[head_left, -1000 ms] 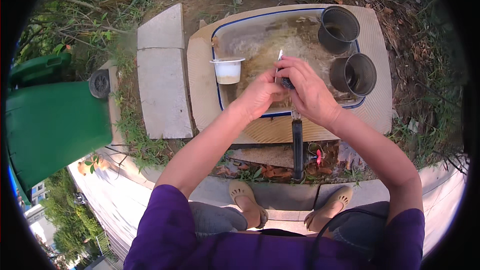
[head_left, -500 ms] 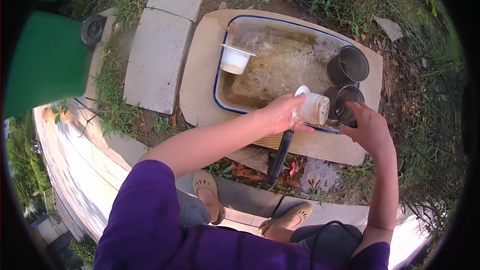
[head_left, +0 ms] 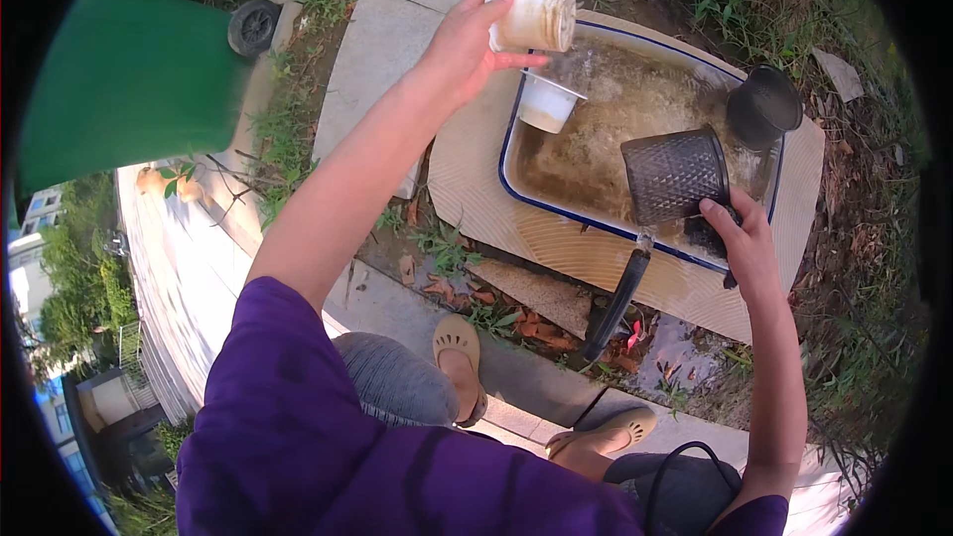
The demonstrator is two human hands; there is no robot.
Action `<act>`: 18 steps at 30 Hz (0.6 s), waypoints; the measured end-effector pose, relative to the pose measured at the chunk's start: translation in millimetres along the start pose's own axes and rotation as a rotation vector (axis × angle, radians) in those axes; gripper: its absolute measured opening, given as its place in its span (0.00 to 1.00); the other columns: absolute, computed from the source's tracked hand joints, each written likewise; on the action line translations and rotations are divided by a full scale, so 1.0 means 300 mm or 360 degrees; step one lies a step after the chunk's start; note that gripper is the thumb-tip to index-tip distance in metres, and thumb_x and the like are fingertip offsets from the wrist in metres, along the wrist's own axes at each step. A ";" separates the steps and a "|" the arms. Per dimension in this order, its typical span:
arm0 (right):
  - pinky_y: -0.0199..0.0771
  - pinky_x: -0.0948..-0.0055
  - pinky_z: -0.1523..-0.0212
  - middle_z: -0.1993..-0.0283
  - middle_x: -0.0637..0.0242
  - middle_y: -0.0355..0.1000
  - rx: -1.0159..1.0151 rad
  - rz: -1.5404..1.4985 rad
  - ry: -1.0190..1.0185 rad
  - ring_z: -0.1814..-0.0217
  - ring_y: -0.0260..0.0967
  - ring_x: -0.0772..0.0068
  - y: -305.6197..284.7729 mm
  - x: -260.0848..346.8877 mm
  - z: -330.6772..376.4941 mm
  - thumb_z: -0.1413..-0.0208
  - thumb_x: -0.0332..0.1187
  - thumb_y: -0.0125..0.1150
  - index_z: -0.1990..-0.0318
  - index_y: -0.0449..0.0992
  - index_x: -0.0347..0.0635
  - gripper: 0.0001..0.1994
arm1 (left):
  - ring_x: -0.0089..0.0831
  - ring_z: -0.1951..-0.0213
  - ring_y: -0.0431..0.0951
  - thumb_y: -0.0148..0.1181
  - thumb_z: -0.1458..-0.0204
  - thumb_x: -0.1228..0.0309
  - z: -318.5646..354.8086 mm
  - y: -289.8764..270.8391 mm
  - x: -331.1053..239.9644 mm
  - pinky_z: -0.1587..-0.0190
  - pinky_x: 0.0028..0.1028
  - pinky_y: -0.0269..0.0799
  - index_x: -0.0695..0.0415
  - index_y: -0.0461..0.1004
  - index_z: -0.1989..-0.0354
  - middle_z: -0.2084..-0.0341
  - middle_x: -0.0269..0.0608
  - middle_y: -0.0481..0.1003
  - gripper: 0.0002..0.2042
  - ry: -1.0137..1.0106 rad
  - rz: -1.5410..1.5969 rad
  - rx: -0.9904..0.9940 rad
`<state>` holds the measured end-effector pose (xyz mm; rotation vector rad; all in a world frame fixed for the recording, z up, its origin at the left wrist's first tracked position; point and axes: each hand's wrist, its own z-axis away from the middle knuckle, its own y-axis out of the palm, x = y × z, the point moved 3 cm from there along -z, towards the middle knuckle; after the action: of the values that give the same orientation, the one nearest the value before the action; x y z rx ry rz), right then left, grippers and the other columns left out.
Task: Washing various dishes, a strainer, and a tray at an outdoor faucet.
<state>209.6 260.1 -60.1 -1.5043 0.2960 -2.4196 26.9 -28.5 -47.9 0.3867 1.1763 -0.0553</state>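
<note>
Basin (head_left: 516, 174), white enamel with a blue rim, is the largest item being worked over; it sits on a pale wooden board (head_left: 467, 189) on the ground and holds murky brown water, so its bottom cannot be made out. Its far right corner is partly covered by a dark round pot (head_left: 762, 106) standing at the rim.

Next in size, a dark dimpled metal cup (head_left: 675, 176) is held tilted on its side above the basin's near right part. The right hand (head_left: 740, 243) grips it from below, fingers curled under its base; the cup hides most of the fingertips, and whatever dark object lies beneath the palm is hard to identify. A black handle (head_left: 617, 303) slants down from the basin's near edge onto the ground; its upper end is lost under the cup.

Smaller still, a white cup (head_left: 548, 104) stands inside the basin at its left end, its top cut off from view by the raised hand.

Smallest, a pale cylindrical jar (head_left: 534, 18) with a white base is lifted above the basin's far left corner, lying sideways. The left hand (head_left: 465, 45) closes around its base end, thumb on top, fingers underneath. Its mouth faces away, so its contents cannot be seen.
</note>
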 end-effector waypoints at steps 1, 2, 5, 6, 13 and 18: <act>0.68 0.75 0.72 0.73 0.65 0.73 0.0017 -0.0493 0.0038 0.74 0.69 0.79 0.029 -0.040 -0.019 0.45 0.32 0.54 0.64 0.74 0.36 0.08 | 0.40 0.54 0.74 0.44 0.41 0.64 -0.028 -0.080 -0.002 0.54 0.43 0.74 0.58 0.63 0.48 0.54 0.41 0.71 0.16 0.0092 -0.0322 -0.0157; 0.68 0.75 0.72 0.73 0.65 0.73 0.0011 -0.0500 0.0041 0.74 0.69 0.79 0.054 -0.062 -0.032 0.45 0.32 0.54 0.64 0.74 0.36 0.08 | 0.39 0.57 0.75 0.46 0.42 0.65 -0.052 -0.179 0.000 0.56 0.40 0.73 0.58 0.66 0.51 0.59 0.42 0.72 0.14 0.0154 -0.0790 -0.0408; 0.67 0.79 0.74 0.71 0.68 0.73 0.0143 -0.1122 0.0500 0.75 0.68 0.80 0.139 -0.114 -0.046 0.43 0.32 0.53 0.64 0.73 0.37 0.08 | 0.48 0.63 0.76 0.53 0.49 0.66 -0.058 -0.502 0.048 0.60 0.38 0.71 0.63 0.71 0.61 0.68 0.55 0.75 0.13 0.0586 -0.2004 -0.0980; 0.67 0.80 0.74 0.72 0.67 0.73 0.0196 -0.1077 0.0513 0.76 0.68 0.80 0.154 -0.125 -0.039 0.43 0.32 0.52 0.64 0.72 0.38 0.08 | 0.50 0.62 0.76 0.54 0.51 0.66 -0.047 -0.552 0.072 0.58 0.40 0.70 0.64 0.71 0.61 0.66 0.58 0.74 0.14 0.0452 -0.2151 -0.1038; 0.67 0.79 0.74 0.72 0.66 0.73 0.0246 -0.1017 0.0517 0.76 0.67 0.80 0.182 -0.174 -0.033 0.42 0.33 0.51 0.62 0.73 0.38 0.09 | 0.51 0.49 0.69 0.57 0.54 0.67 0.024 -0.779 0.251 0.49 0.41 0.64 0.62 0.67 0.51 0.55 0.60 0.71 0.21 -0.0013 -0.2245 -0.0931; 0.69 0.75 0.69 0.69 0.67 0.74 0.0016 -0.0186 -0.0100 0.72 0.69 0.73 0.160 -0.184 0.000 0.44 0.29 0.52 0.62 0.75 0.38 0.07 | 0.44 0.56 0.72 0.60 0.52 0.64 0.115 -0.390 0.118 0.51 0.36 0.64 0.63 0.70 0.56 0.61 0.51 0.73 0.18 0.1090 -0.2877 -0.1091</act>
<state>238.9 233.8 -121.6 -1.6321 0.1879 -2.4521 43.2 -143.1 -99.9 -1.4532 1.7605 -1.1102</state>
